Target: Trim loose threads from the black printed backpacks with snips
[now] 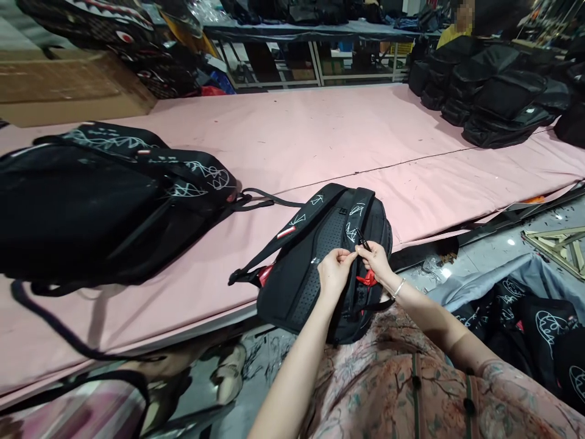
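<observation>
A black backpack (315, 280) lies at the table's near edge, its padded back and shoulder straps facing up. White scribbled lines and a red-and-white tag mark the straps. My left hand (336, 271) is closed in a pinch over the right-hand strap; whatever is between its fingertips is too small to make out. Right beside it, fingertips nearly touching, my right hand (375, 261) is closed around a slim black pointed tool (362, 238), whose tip points up along the strap. Something red (367, 278) shows just below my right hand.
Another black backpack (91, 207) lies on the pink-covered table (292, 134) to the left. Stacked black bags (498, 85) stand at the back right, a cardboard box (73, 85) at the back left. More bags (539, 323) fill a grey-lined container at right. A person (457, 27) is behind.
</observation>
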`<state>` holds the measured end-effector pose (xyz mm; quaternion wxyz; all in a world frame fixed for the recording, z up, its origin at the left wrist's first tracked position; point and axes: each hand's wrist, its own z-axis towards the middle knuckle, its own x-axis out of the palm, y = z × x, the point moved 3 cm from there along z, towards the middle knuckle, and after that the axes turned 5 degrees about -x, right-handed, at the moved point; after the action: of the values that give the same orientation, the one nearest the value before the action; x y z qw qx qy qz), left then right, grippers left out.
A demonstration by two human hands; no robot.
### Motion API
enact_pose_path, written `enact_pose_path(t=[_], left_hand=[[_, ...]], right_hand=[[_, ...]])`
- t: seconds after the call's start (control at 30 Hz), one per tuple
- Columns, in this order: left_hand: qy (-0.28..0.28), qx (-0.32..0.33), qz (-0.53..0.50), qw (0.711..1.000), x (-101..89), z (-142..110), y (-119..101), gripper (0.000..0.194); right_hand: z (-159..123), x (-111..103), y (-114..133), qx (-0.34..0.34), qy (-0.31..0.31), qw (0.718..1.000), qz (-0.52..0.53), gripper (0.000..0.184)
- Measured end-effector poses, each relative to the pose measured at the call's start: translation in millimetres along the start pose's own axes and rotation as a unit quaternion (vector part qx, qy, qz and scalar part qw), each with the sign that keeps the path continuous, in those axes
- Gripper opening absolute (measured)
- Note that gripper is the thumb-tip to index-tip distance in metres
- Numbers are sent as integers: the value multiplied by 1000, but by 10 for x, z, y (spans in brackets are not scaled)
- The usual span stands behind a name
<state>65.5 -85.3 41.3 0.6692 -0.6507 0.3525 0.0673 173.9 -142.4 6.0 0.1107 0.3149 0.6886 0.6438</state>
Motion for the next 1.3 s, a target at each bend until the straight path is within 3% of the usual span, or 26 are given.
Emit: enact_pose_path(t=[0.17, 0.4, 0.47, 0.63, 0.7, 0.8, 1.0, 1.07, 1.1, 1.2, 1.3], left_hand=[[3, 10, 8, 1000, 108, 70, 13, 18], [-51, 28, -45, 997, 157, 79, 191, 20], [-41, 66, -60, 995, 143, 69, 207, 21], [6, 248, -17, 969, 118, 99, 144, 19], [12, 271, -8, 963, 125, 156, 130, 13], [1, 263, -8, 965, 161, 251, 132, 11], [-81, 189, -28, 978, 234, 282, 222, 11], [-93, 178, -32, 979, 243, 253, 234, 10], [-95, 175, -33, 979, 244, 238, 231, 10], [-93, 176, -36, 979, 247, 198, 187, 10], [-84, 178, -45, 979, 264, 165, 128, 10]], right_hand=[[-12, -44, -18, 10, 2, 1000, 19, 37], [-26, -91, -12, 11, -12, 1000, 10, 39], [-29, -100, -8, 10, -15, 1000, 6, 40], [-28, -122, -2, 6, -20, 1000, -6, 41], [-26, -123, -7, 7, -18, 1000, -14, 42], [-22, -120, -18, 1, -17, 999, -42, 41], [-59, -228, 52, -54, -37, 988, -136, 27], [-123, -292, 147, -97, -36, 967, -235, 21], [-165, -312, 206, -123, -26, 942, -312, 21], [-292, -305, 379, -192, 20, 819, -540, 24], [-346, -259, 492, -220, 39, 742, -632, 27]])
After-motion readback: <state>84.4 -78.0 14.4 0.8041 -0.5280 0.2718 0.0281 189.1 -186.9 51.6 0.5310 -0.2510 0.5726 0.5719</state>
